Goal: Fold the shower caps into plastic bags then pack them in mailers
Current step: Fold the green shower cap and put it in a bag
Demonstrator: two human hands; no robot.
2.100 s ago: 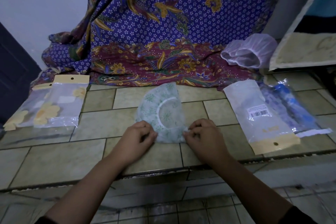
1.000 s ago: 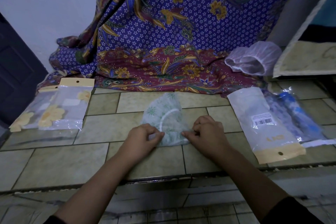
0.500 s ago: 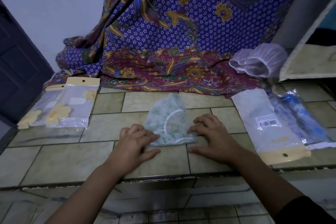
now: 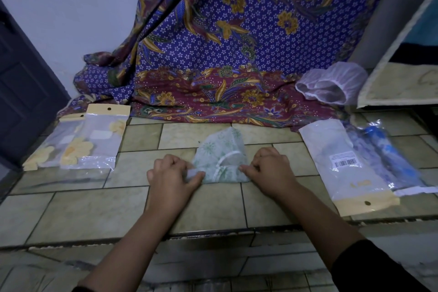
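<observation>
Both forearms reach from the 6 o'clock edge across the tiled counter, palms down, wrists low on the tiles. The left hand lies at 9 o'clock of the green-printed shower cap. Its fingers are curled, and the thumb and fingertips pinch the cap's left edge. The right hand lies at 3 o'clock of the cap, knuckles raised and fingers tucked under, and nips the cap's lower right corner. A dark sleeve covers the right forearm near the elbow.

The cap lies flat at the centre of the counter, folded into a narrow wedge. Its point is toward 12 o'clock, and its white elastic hem shows between the two hands.

Containers:
- At 9 to 10 o'clock, two clear plastic bags with yellow header cards overlap. Each holds a pale folded item printed with yellow flowers.
- At 3 o'clock lies a frosted bag with a barcode label, its yellow header toward the near edge. What it holds cannot be made out.
- Just beyond it, touching its far side, is a crinkled clear packet with blue-printed contents.

At 1 to 2 o'clock a loose translucent cap rests on the batik cloth, which is draped across 12 o'clock.
</observation>
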